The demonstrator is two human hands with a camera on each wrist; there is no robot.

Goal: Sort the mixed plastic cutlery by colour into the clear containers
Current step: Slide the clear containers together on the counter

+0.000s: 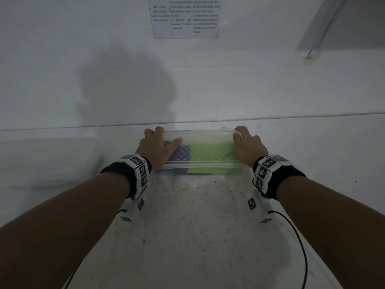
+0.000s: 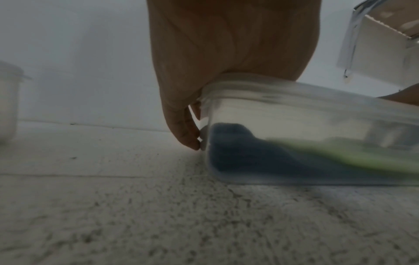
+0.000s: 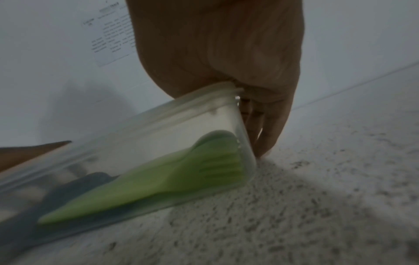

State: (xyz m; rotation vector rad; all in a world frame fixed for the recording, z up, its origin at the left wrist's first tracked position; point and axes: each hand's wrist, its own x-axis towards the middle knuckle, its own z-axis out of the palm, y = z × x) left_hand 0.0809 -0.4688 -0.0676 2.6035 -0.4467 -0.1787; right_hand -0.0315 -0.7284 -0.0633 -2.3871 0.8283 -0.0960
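Speckled white worktop (image 1: 187, 236) carries a lidded clear container (image 1: 203, 140) of blue and green cutlery (image 1: 208, 152); left hand (image 1: 155, 150) and right hand (image 1: 249, 147) clasp its ends, the wall notice (image 1: 184, 16) too blurred to read

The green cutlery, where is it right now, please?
In the head view, the green cutlery lies in the right part of the clear container, beside the dark blue pieces.

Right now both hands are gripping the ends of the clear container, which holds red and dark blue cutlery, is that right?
Not quite: the cutlery beside the dark blue cutlery is green cutlery, shown in the right wrist view. Left hand and right hand do grip the clear container.
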